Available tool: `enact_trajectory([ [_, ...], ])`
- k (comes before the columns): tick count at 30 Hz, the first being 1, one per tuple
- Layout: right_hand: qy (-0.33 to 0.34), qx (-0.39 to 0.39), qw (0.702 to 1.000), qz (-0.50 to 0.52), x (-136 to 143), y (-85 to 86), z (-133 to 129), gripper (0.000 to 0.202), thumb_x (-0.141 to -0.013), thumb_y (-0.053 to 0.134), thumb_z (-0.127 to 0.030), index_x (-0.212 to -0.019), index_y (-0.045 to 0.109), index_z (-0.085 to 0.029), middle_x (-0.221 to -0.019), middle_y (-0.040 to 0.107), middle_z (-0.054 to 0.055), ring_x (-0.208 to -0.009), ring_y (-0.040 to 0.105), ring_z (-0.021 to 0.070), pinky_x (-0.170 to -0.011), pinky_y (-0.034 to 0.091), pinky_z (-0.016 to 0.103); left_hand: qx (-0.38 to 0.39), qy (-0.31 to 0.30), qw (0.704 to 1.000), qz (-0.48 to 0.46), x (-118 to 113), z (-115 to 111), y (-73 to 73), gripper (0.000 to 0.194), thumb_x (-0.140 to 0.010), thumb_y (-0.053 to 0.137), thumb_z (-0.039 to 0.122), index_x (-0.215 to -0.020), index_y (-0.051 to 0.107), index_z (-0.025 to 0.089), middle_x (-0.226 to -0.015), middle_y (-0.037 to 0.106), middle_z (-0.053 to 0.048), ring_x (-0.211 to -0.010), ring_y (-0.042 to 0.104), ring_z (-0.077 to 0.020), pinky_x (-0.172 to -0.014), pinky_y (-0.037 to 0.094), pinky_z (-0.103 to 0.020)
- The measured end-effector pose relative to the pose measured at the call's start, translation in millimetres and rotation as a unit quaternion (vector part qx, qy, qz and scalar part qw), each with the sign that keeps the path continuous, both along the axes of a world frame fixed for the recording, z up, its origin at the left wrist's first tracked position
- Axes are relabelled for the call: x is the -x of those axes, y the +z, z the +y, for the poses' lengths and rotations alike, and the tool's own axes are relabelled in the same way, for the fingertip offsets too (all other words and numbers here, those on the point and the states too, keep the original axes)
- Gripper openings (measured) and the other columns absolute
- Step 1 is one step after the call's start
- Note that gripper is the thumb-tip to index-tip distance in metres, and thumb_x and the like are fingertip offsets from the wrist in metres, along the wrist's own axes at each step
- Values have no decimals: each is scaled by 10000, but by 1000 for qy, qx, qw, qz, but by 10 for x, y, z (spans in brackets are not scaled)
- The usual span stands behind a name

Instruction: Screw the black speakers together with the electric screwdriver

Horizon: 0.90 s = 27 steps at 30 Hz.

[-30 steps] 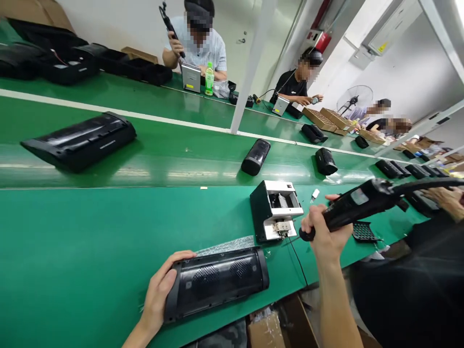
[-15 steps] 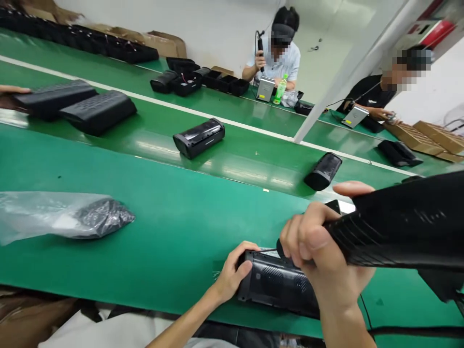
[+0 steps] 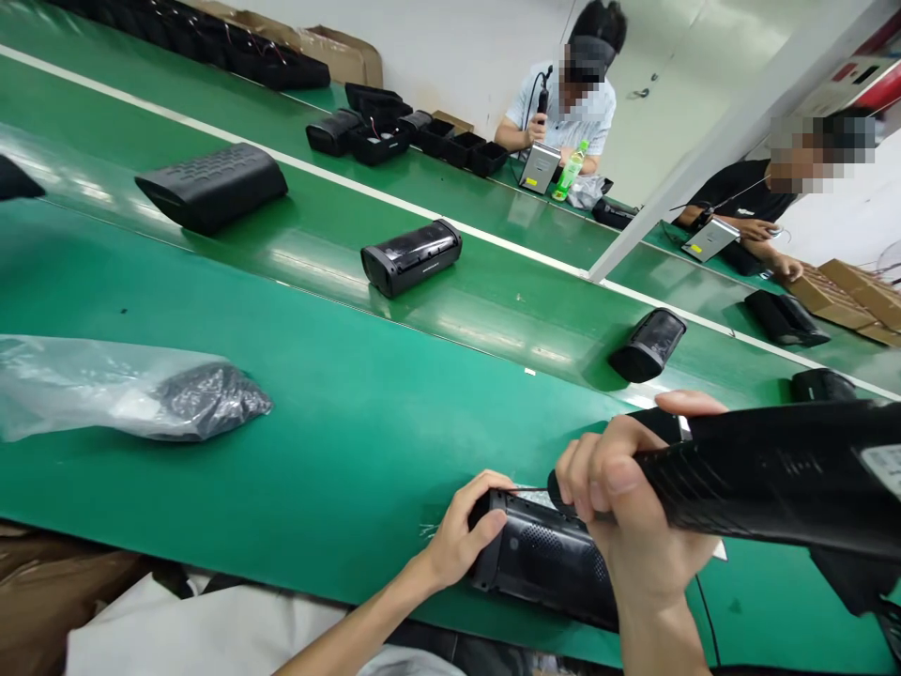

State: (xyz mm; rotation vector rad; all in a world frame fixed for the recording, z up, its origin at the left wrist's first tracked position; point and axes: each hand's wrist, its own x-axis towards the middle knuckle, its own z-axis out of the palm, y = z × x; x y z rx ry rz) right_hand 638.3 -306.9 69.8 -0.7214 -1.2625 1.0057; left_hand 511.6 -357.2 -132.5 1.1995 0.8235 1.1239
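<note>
My left hand [image 3: 465, 530] is closed round the left end of a black speaker [image 3: 545, 554] with a perforated face, lying on the green bench near me. My right hand [image 3: 633, 488] grips a black electric screwdriver [image 3: 760, 469], its body stretching to the right edge. Its thin bit [image 3: 529, 489] points left along the speaker's far edge, close to my left fingertips. Whether the bit sits on a screw I cannot tell. The speaker's right end is hidden behind my right wrist.
A clear plastic bag [image 3: 204, 399] of small dark parts lies left. Beyond the bench, a green line carries a ridged black casing [image 3: 215, 188] and black speakers [image 3: 412, 256] [image 3: 649, 345]. Two people work across it, near a slanting white post [image 3: 676, 197]. A cable [image 3: 708, 620] hangs right.
The view has shifted slightly. At far left, another person's hand is gone from view and the casing it touched is mostly out of frame. My hands keep nearly the same hold on speaker and screwdriver.
</note>
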Motion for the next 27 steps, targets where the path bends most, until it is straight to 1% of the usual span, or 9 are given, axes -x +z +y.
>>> enact_trajectory([
  [2,-3,-4,1000,8,3,24,-5,347,-1049,809,-238,-1330,680,-396,-664,620,-121,-444,504,99,-487,503,249,-2,0,1000,1,0,-2,-4,610,-1082,595,765,-1243,748,197,-1217,768,-111,-1148,722,-323,-1087,514,-434],
  [7,-13,-17,1000,21,-17,198,-27,298,-1049,823,-296,-1303,701,-394,-634,582,-127,-415,492,100,-451,478,266,-8,3,1000,0,17,6,-7,618,-1083,583,769,-1228,769,198,-1233,772,-121,-1156,720,-324,-1104,514,-441],
  [10,-11,-15,1000,16,-16,241,-38,291,-1052,817,-305,-1302,698,-394,-623,583,-131,-400,478,99,-438,465,262,-9,3,1000,-2,22,10,3,603,-1088,585,758,-1224,776,202,-1229,772,-118,-1169,714,-321,-1113,512,-435],
  [15,-8,-9,1000,14,19,180,-35,283,-1058,795,-275,-1295,685,-383,-613,577,-131,-401,463,102,-446,463,253,-11,4,1000,-6,9,15,15,600,-1088,588,756,-1213,775,201,-1211,774,-114,-1153,718,-319,-1101,521,-433],
  [18,-2,-12,1000,19,20,91,-36,304,-1047,785,-237,-1297,675,-371,-620,588,-128,-400,463,99,-449,463,247,-13,6,1000,-7,-3,19,13,590,-1088,592,751,-1216,770,203,-1199,776,-109,-1136,722,-315,-1086,524,-434],
  [23,3,-5,1000,-12,-5,-60,-38,366,-1057,776,-231,-1354,652,-406,-659,617,-119,-439,517,129,-478,493,283,-17,8,1000,-5,-19,18,22,591,-1095,581,747,-1209,770,199,-1194,778,-112,-1127,728,-310,-1064,535,-427],
  [25,-1,-13,1000,-14,1,-59,-28,364,-1055,764,-224,-1350,655,-406,-642,591,-122,-419,499,129,-464,479,293,-19,9,1000,-3,-16,14,30,593,-1096,582,747,-1217,773,199,-1194,785,-111,-1124,737,-307,-1064,544,-423],
  [27,-5,-23,1000,-7,17,-11,-25,356,-1052,739,-209,-1341,668,-405,-624,560,-125,-392,471,123,-438,458,297,-23,11,1000,-2,-5,7,34,582,-1095,593,739,-1239,774,206,-1193,797,-104,-1115,752,-302,-1060,558,-417],
])
